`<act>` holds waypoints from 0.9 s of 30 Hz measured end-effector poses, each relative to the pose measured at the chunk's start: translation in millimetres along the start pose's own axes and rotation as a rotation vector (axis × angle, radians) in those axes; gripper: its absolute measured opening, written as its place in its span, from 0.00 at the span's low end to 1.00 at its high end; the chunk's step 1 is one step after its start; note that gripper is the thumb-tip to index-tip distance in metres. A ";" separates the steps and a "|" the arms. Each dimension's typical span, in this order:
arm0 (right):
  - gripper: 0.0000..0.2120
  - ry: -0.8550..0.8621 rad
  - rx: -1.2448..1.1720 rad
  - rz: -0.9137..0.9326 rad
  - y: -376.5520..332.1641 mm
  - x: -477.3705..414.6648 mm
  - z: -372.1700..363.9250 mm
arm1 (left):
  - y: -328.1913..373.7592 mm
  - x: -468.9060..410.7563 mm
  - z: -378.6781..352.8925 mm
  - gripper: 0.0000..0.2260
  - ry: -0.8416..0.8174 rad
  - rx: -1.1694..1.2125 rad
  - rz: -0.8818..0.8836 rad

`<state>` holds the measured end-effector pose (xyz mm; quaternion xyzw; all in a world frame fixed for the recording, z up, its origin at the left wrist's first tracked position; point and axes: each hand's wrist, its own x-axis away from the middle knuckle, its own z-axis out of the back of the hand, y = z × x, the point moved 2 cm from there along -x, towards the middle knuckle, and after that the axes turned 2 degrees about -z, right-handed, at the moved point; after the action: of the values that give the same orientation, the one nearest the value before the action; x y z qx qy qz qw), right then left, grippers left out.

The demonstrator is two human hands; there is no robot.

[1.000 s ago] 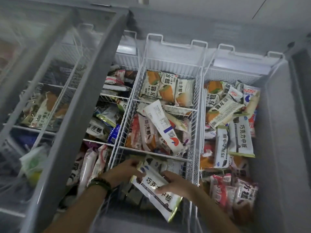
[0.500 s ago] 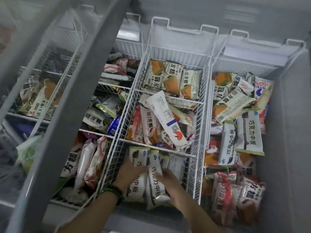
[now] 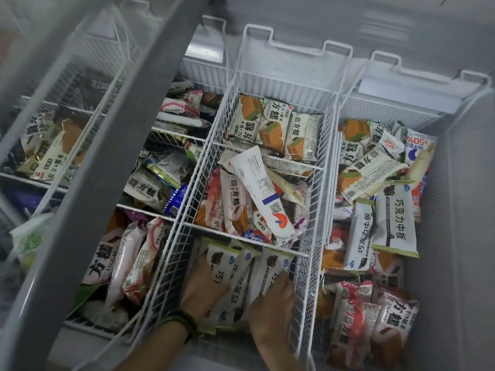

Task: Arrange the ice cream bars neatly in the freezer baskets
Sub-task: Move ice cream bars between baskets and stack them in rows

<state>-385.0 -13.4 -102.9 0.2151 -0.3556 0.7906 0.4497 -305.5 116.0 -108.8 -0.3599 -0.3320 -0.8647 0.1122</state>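
Observation:
Three white chocolate ice cream bars (image 3: pixel 241 279) stand side by side in the near compartment of the middle wire basket (image 3: pixel 308 290). My left hand (image 3: pixel 203 287) presses flat against the leftmost bar. My right hand (image 3: pixel 276 303) rests on the rightmost bar (image 3: pixel 273 269), fingers against its wrapper. The compartment behind holds a loose heap with a long white bar (image 3: pixel 265 194) lying slanted on top. The far compartment holds orange-and-green square bars (image 3: pixel 270 127) in a row.
The right basket (image 3: pixel 385 124) holds a jumble of mixed bars, two more white chocolate bars (image 3: pixel 393 218) among them. The left basket (image 3: pixel 160 218) is partly under the grey sliding lid frame (image 3: pixel 107 156). The freezer's grey wall (image 3: pixel 455 236) bounds the right side.
A second ago both hands held a white chocolate bar above the near compartment. It now stands in the compartment with the others, and both hands press on the row.

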 end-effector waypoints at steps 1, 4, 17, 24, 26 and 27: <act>0.38 0.047 0.095 0.118 -1.7 3.4 -2.3 | 0.3 0.7 -0.8 0.43 0.009 -0.014 -0.006; 0.34 -0.034 0.200 0.285 -11.4 4.5 -18.6 | -0.3 0.3 0.8 0.40 0.053 0.027 -0.011; 0.30 -0.157 -0.630 0.124 -38.0 -13.2 -47.4 | -10.8 -11.0 15.4 0.42 0.151 -0.168 -0.118; 0.22 -0.103 -0.440 0.146 -36.4 -3.8 -53.8 | -12.6 -7.4 8.3 0.50 0.082 -0.295 -0.025; 0.16 -0.123 -0.397 0.165 -34.2 -4.9 -55.1 | -14.7 -5.6 5.6 0.52 0.041 -0.224 0.017; 0.15 -0.153 -0.438 0.164 -35.2 -5.9 -55.1 | -16.6 -5.4 4.9 0.50 0.037 -0.179 0.000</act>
<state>-352.8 37.1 -129.8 0.1420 -0.5680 0.7098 0.3917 -306.1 131.5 -118.2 -0.3525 -0.2511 -0.8974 0.0857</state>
